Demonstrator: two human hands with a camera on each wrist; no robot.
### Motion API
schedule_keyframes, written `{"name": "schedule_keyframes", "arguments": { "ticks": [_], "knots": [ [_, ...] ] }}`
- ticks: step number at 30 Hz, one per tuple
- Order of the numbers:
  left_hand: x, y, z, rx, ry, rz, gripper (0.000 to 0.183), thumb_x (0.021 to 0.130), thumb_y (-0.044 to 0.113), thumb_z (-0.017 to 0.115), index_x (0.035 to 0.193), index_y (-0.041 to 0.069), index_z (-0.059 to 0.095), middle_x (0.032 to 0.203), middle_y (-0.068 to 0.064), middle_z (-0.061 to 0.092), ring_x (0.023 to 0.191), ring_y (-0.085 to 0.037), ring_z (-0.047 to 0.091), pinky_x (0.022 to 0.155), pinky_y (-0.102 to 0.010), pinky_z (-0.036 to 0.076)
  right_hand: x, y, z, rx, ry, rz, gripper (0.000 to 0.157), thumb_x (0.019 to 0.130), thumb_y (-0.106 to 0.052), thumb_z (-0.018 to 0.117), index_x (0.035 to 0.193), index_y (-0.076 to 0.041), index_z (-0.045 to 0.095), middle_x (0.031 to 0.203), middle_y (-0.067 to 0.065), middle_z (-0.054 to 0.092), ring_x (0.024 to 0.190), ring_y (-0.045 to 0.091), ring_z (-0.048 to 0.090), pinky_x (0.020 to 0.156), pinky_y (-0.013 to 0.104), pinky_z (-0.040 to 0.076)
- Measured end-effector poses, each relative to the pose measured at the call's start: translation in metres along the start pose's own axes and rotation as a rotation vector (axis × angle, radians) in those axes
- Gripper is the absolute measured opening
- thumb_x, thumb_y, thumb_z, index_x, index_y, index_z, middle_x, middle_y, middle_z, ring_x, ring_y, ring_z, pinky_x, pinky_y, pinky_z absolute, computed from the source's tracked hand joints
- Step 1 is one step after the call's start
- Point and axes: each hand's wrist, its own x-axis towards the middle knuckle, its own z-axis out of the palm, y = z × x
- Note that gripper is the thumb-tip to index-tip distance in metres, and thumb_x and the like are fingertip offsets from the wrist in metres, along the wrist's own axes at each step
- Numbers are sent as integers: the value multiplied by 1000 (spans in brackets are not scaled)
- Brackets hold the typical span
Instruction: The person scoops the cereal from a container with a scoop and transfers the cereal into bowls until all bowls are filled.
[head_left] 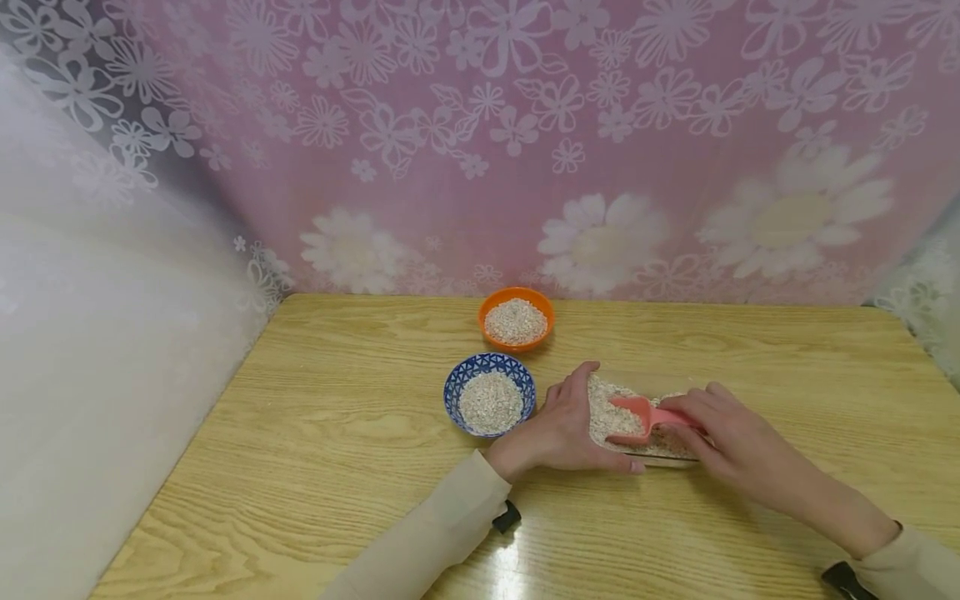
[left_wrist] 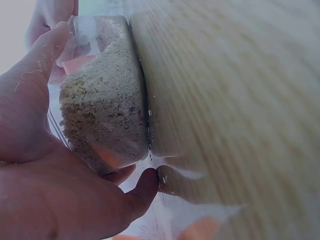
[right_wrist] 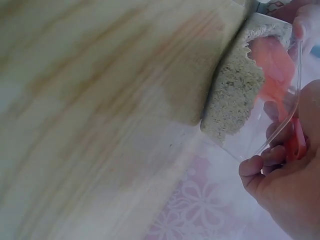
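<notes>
A clear plastic container [right_wrist: 225, 100] of oat flakes [left_wrist: 105, 100] stands on the table. My left hand [head_left: 562, 425] grips its left end, with the thumb along the near side and the fingers around the far corner. In my right hand [head_left: 738, 446] is the handle of a pink scoop [head_left: 636, 419], whose bowl is down in the flakes inside the container. Through the clear wall the scoop shows in the right wrist view. Just left of the container is a blue-and-white patterned bowl [head_left: 453, 392] with oat flakes, partly behind my left hand.
An orange bowl [head_left: 517, 347] of oat flakes sits behind the patterned bowl, near the table's back edge. Beneath everything is a wood-grain table [head_left: 315, 467]. A pink flowered curtain [head_left: 450, 183] hangs behind it, and a pale sheet [head_left: 112, 350] covers the left side.
</notes>
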Motion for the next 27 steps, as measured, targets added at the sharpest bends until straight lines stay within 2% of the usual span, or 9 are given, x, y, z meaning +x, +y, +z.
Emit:
{"name": "schedule_keyframes", "arguments": {
  "ticks": [8,13,17,21,25,27],
  "knots": [
    [0,0,-1,1,-5,-4,129,68,66,87,163,32,5,168,3,24,152,-22,31,114,-49,43,0,2,0,79,-1,44,40,83,-1,80,117,-19,71,95,-16,65,81,-4,34,64,15,32],
    [0,-1,0,5,-6,-1,129,68,67,86,163,33,6,167,4,25,152,-23,31,114,-49,44,-4,9,-3,140,23,52,44,82,8,77,117,-18,71,100,-10,71,80,-4,38,63,15,34],
    [1,-1,0,3,-7,4,130,68,66,87,163,32,5,167,4,24,152,-23,31,114,-50,43,-7,17,-11,169,45,64,44,83,12,74,117,-15,71,99,-9,69,80,-4,42,63,14,36],
    [1,-1,0,-1,-6,4,130,68,64,87,163,32,5,168,3,24,151,-23,32,114,-50,43,-12,26,-19,202,39,155,39,88,10,71,118,-14,70,105,-19,64,83,-6,53,64,13,41],
    [1,-1,0,-7,-4,5,129,68,64,88,163,33,5,167,3,25,151,-22,32,115,-48,43,-18,32,-25,280,21,272,32,94,6,67,120,-11,69,113,-33,61,92,-13,62,67,10,46],
    [1,-1,0,-11,-5,6,130,68,64,88,163,34,5,167,3,25,152,-22,31,115,-48,42,-20,32,-28,336,22,305,29,96,6,64,121,-8,69,112,-33,63,93,-13,64,66,11,47]
  ]
}}
